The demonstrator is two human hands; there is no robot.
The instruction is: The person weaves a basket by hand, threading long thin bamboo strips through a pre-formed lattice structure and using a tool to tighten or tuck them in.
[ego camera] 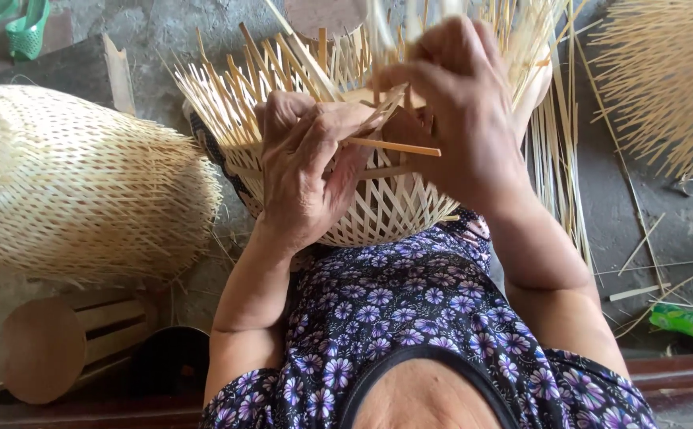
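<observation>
From the head camera, looking straight down past your flowered purple dress (pixel 410 318), you have a half-woven bamboo basket (pixel 378 206) resting in your lap against your body, its loose upright strips fanning away from you. The work looks to be in the weaving stage: the lower wall is already latticed, while the upper strips stand free. Your left hand (pixel 311 167) is curled against the near wall of the basket, fingers closed around a thin bamboo strip (pixel 394 148) that runs sideways toward your other hand. Your right hand (pixel 458 103) is bent over the rim, fingers drawn together on the upright strips; its fingertips are hidden, so exactly which strip it pinches cannot be told. The next move likely calls for threading that sideways strip between the uprights while the left hand keeps it taut. On the floor to your left lies a finished woven basket (pixel 68 183); loose bamboo strips (pixel 557 159) lie to your right.
</observation>
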